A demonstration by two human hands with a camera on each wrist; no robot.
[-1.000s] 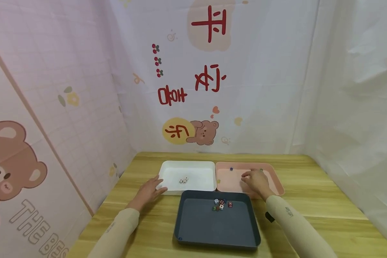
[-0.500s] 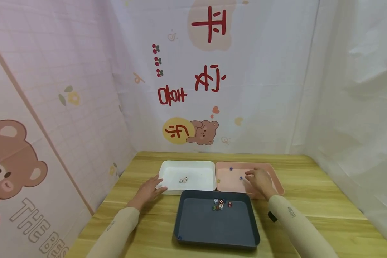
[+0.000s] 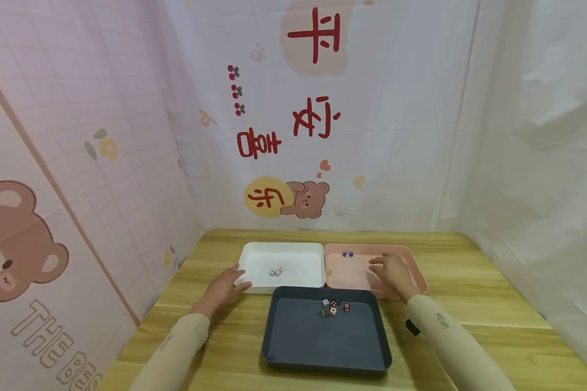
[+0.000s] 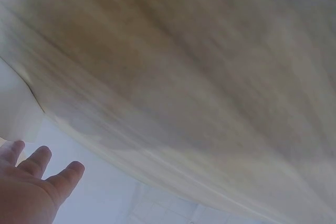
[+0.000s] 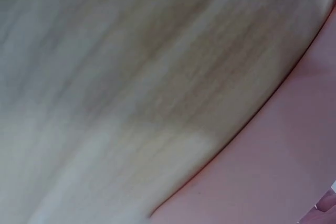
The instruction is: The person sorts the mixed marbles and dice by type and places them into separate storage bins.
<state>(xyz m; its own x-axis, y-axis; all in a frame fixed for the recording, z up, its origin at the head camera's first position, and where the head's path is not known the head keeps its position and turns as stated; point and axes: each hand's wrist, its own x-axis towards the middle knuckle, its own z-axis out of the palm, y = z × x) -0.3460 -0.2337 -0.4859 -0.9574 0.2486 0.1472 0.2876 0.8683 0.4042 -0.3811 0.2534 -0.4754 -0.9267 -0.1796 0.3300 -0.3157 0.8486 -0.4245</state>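
My right hand (image 3: 393, 274) is over the right side of the pink tray (image 3: 344, 279), fingers loosely bent, with nothing visible between them. Two blue dice (image 3: 350, 254) lie side by side near that tray's back left, and a yellow die (image 3: 329, 272) is by its left wall. At the left end of the white tray (image 3: 300, 279), my left hand (image 3: 225, 290) rests on the rim with fingers spread; the left wrist view shows these fingers (image 4: 68, 178) extended. Several white dice (image 3: 277, 272) are grouped inside the white tray.
In front stands a dark grey tray (image 3: 324, 342) with several mixed dice (image 3: 333, 305) near its back wall. A red die (image 3: 346, 307) sits just right of them, and a blue die (image 3: 271, 359) in the front left corner. Wooden table (image 3: 479, 304) surrounds the trays.
A blue die near my right fingertips half a second ago now lies beside the other blue die at the back left. My right hand shifted slightly right earlier; my left hand stayed put.
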